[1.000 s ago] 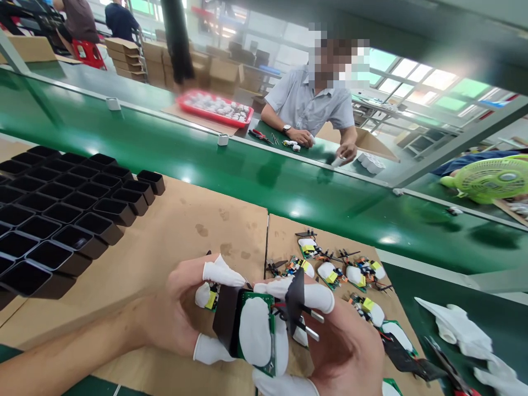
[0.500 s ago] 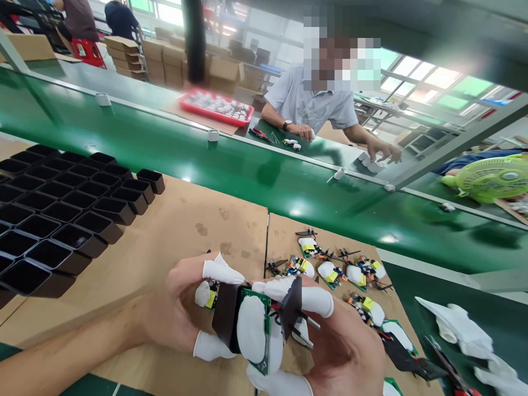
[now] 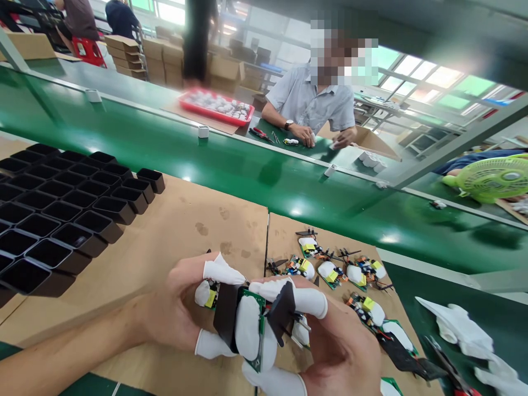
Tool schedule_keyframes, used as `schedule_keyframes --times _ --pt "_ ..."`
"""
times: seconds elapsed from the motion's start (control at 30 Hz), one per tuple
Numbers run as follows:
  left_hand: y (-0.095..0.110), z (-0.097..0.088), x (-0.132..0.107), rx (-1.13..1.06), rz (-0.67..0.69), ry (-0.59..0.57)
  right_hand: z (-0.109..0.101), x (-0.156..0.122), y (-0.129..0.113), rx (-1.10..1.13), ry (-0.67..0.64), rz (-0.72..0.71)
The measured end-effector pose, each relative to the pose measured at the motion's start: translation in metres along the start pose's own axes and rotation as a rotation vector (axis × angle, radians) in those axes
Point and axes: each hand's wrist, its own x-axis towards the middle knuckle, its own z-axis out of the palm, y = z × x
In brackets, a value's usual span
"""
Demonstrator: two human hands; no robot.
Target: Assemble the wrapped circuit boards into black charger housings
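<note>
My left hand [image 3: 181,308], white finger cots on its fingertips, grips a black plastic case [image 3: 226,316] from the side. With similar cots, my right hand [image 3: 330,335] pinches a green circuit board [image 3: 259,352] that carries a white blob of compound [image 3: 248,329]. The board's left part sits in the mouth of the case; the rest sticks out. A black plug plate with metal pins [image 3: 282,314] stands tilted at the board's right end, joined by wires partly hidden under my fingers. Another board with yellow tape [image 3: 209,297] lies behind my left fingers.
Rows of open black cases [image 3: 61,212] stand at left on cardboard [image 3: 185,220]. Several wired boards [image 3: 330,272] lie at right, near pliers [image 3: 449,363] and white cloth scraps [image 3: 462,330]. Beyond the green conveyor belt [image 3: 247,170], a co-worker [image 3: 313,104] handles small parts near a red tray [image 3: 218,107].
My right hand has shifted slightly left, and the board sits a little deeper in the case. Small white parts on the belt moved left. The co-worker's hands came closer together.
</note>
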Motion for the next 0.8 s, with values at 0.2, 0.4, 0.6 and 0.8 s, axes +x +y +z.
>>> schedule_keyframes --times 0.2,0.4,0.6,0.8 --pt "0.003 0.0 0.002 0.017 0.003 0.0 0.004 0.009 -0.012 0.037 -0.026 -0.058" --pt "0.002 0.002 0.001 -0.028 -0.044 0.018 0.007 0.011 -0.015 0.024 -0.023 -0.063" --pt "0.0 0.0 -0.003 -0.016 -0.061 -0.041 0.01 0.005 -0.01 -0.07 -0.023 -0.076" --pt "-0.003 -0.001 -0.006 -0.016 -0.067 -0.053 0.016 0.015 -0.013 -0.017 -0.025 -0.196"
